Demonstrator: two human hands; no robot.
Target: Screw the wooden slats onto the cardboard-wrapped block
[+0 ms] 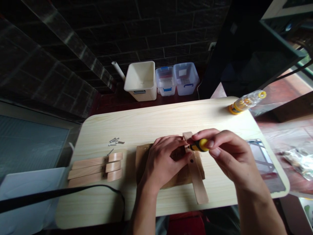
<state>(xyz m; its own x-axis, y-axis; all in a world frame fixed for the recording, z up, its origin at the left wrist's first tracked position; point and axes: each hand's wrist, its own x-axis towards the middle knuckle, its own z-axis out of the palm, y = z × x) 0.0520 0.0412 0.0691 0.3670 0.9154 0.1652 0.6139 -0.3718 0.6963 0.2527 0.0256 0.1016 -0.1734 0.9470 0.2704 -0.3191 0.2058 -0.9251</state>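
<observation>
My right hand (230, 151) pinches a short yellow-and-black screwdriver (199, 146) by its handle. The tool lies nearly level, its tip pointing left at a wooden strip (198, 187). A dark round hole shows in that strip just below the tip. My left hand (163, 156) reaches across a brown block (174, 181), with its thumb and fingertips closed at the strip's left side, beside the screwdriver tip. What lies under the left palm is hidden. The strip rests over the block's right part and slants toward the table's front edge.
On the table (151, 120), several screws (116, 141) lie left, above wooden strips with curved end pieces (113, 167). A clear container with yellow ends (246, 101) stands back right. A tablet-like panel (264, 164) lies right. Plastic bins (143, 89) stand beyond; a black strap (61, 192) crosses front left.
</observation>
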